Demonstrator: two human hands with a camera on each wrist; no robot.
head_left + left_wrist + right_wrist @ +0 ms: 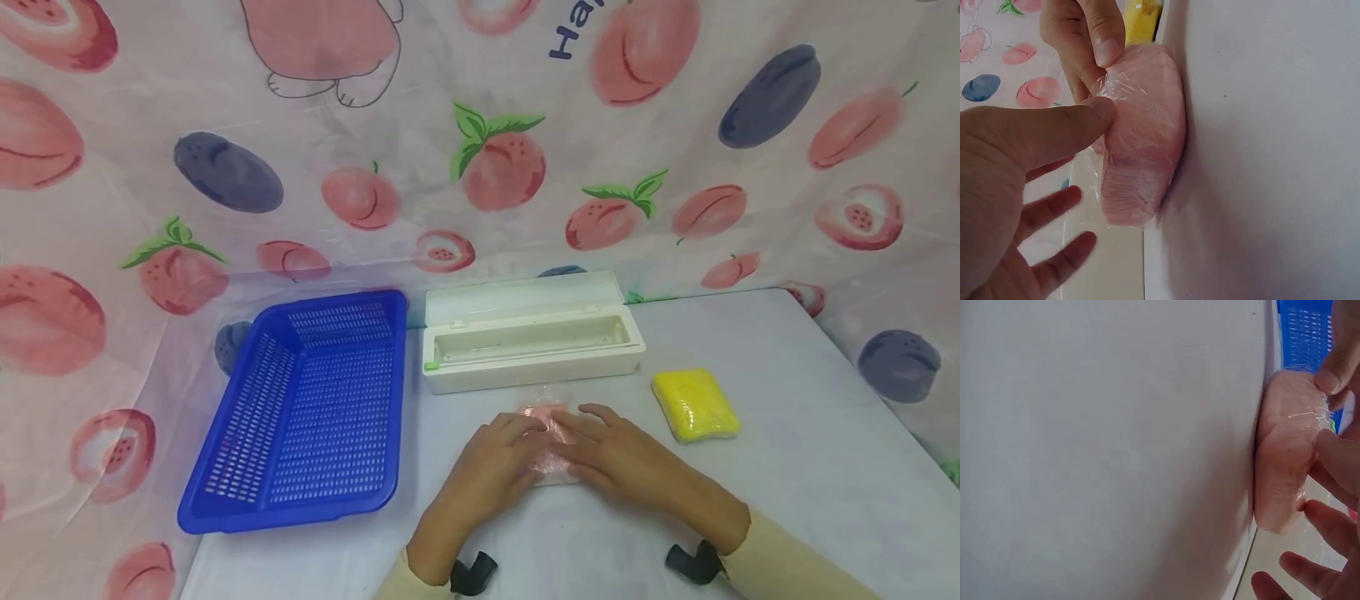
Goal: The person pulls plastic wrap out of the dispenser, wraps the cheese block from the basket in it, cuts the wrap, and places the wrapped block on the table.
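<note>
A soft pink block [551, 433] wrapped in clear plastic film lies on the white table in front of me. My left hand [498, 462] holds its left side, and the thumb pinches the crinkled film [1119, 94] in the left wrist view. From the other side, my right hand [618, 454] grips the wrapped block, its thumb and forefinger at the film in the right wrist view. The remaining fingers of both hands are spread loosely. Ridged pink material [1132, 190] shows through the film at one end.
Behind the hands stands a white film dispenser box [532, 367], its lid [525, 297] raised. To the left is a blue plastic basket [393, 400] with slotted walls. A yellow block [696, 406] in clear film lies to the right. A fruit-print curtain [420, 100] hangs behind the table.
</note>
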